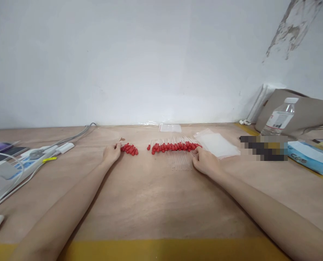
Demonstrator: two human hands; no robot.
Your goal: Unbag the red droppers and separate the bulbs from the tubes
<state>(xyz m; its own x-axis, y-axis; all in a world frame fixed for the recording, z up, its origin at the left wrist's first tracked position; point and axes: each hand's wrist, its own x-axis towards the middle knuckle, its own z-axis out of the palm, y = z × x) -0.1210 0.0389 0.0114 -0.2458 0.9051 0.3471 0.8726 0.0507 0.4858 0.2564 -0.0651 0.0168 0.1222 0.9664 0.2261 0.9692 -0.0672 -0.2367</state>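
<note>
Across the middle of the table (150,203), a row of red bulbs (175,146) on thin clear tubes (181,162) lies between my hands, with a smaller red cluster (130,149) to its left. My left hand (112,153), fingers curled, meets that cluster's left end, while my right hand (206,160), thumb and fingers drawn together, is at the row's right end; whether either grips a piece I cannot tell. Farther out lie translucent plastic bags (218,144), then a power strip (28,164) at left and a water bottle (279,119) at right.
</note>
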